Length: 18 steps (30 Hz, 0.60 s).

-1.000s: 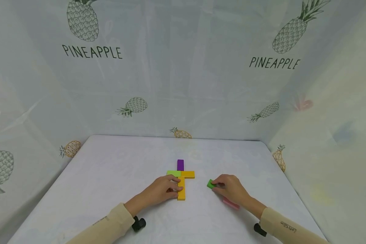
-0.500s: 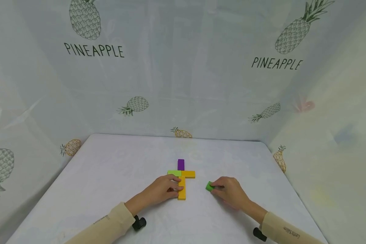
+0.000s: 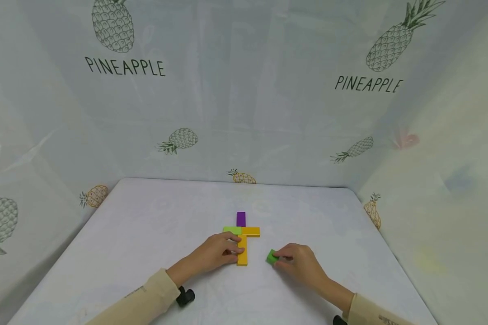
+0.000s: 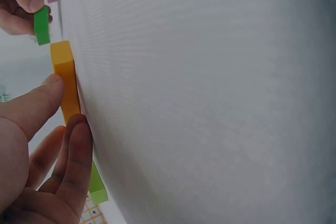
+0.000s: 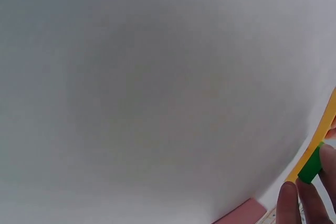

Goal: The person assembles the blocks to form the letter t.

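My left hand (image 3: 214, 253) rests against the left side of a long yellow-orange block (image 3: 242, 260), thumb and fingertips touching it. Thumb and fingers of my right hand (image 3: 305, 266) pinch a small green block (image 3: 272, 257), held tilted a short way right of the long block. At the far end of the long block, a light green block (image 3: 232, 230) and a shorter yellow-orange block (image 3: 251, 232) lie end to end crosswise. A purple block (image 3: 241, 219) stands out beyond them, completing a cross-like outline.
A pink block (image 5: 244, 213) lies on the table near my right hand, hidden in the head view. The white-covered table (image 3: 166, 203) backs onto a hanging sheet (image 3: 244, 99) printed with pineapples. Black wrist cameras (image 3: 185, 298) sit under both sleeves.
My right hand has moved left and slightly nearer with the green block, which has turned a little. The pink block has gone out of sight behind that hand. My left hand stays put.
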Each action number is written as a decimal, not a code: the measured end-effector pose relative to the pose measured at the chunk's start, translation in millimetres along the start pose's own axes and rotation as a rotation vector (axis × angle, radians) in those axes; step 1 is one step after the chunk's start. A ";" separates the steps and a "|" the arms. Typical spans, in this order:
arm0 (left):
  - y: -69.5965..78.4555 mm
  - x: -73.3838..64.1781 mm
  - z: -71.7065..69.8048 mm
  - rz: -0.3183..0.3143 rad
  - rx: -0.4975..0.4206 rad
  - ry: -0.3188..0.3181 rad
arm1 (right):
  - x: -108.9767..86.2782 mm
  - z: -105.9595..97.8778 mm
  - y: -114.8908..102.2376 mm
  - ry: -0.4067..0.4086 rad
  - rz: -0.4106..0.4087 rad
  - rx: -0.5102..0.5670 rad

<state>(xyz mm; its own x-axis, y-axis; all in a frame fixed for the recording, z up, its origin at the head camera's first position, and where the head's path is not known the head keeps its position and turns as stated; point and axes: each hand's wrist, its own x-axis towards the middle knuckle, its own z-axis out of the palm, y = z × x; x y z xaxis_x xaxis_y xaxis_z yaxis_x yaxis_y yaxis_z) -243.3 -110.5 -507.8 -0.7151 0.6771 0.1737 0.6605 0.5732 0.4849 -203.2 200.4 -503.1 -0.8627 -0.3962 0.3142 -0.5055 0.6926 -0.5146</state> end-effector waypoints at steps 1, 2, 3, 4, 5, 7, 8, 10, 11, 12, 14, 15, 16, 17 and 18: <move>-0.1 -0.1 -0.1 0.001 -0.003 0.001 | -0.4 1.3 -1.7 -0.003 -0.005 0.003; -0.1 -0.3 -0.2 -0.002 -0.003 -0.001 | -0.8 2.6 -3.5 -0.005 -0.014 0.010; 0.3 -0.5 -0.6 0.000 -0.004 -0.001 | -1.2 4.2 -5.1 -0.008 -0.022 0.017; 0.3 -0.6 -0.9 0.000 -0.003 0.000 | -1.4 5.5 -6.9 -0.012 -0.031 0.021; 0.3 -0.8 -1.1 0.004 -0.004 0.001 | -1.6 6.7 -8.8 -0.017 -0.038 0.027; 0.4 -0.9 -1.3 0.009 -0.003 0.002 | -2.1 9.4 -12.3 -0.030 -0.037 0.037; 0.7 -0.9 -1.6 0.008 -0.004 0.001 | -2.3 10.7 -14.0 -0.036 -0.036 0.040; 0.8 -0.7 -1.9 0.006 -0.008 -0.001 | -2.8 13.0 -17.1 -0.051 -0.027 0.038; 1.2 -0.8 -2.2 0.006 -0.012 -0.001 | -3.1 14.2 -18.4 -0.056 -0.026 0.042; 1.3 -0.8 -2.3 0.003 -0.013 -0.002 | -3.4 15.6 -19.6 -0.061 -0.024 0.042; 1.0 -0.6 -1.9 -0.009 -0.015 -0.006 | -3.8 18.0 -21.8 -0.064 -0.028 0.050; 0.4 -0.6 -1.5 -0.013 -0.014 -0.008 | -3.9 19.2 -22.6 -0.065 -0.030 0.054; 0.0 -0.6 -1.2 -0.016 -0.014 -0.009 | -4.0 20.3 -23.2 -0.064 -0.036 0.059; -0.5 -0.7 -0.9 -0.021 -0.012 -0.010 | -3.9 21.5 -23.7 -0.064 -0.038 0.063; -1.2 -0.6 -0.5 -0.024 -0.008 -0.012 | -3.8 22.6 -24.1 -0.062 -0.041 0.062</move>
<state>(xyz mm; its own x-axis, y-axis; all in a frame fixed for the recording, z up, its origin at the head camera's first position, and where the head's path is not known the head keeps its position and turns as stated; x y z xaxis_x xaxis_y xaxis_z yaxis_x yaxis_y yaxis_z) -243.7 -111.9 -508.0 -0.7281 0.6686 0.1511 0.6409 0.5858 0.4961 -188.1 171.5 -509.8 -0.8395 -0.4615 0.2868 -0.5386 0.6369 -0.5516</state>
